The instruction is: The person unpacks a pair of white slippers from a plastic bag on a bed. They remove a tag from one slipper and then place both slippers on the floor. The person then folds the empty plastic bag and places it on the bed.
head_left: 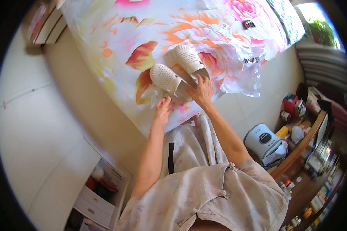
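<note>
Flowered bed (158, 27), two cream clogs (164, 75) at hand

Both lie on it, toes pointing away. The right hand (202, 92) is at their heel ends, thumb toward the left clog (166, 78), fingers at the right clog (186, 57); whether it grips, I cannot tell. The left hand (163, 111), half open and seemingly empty, is near the left clog, beside clear plastic (152, 93).
</note>
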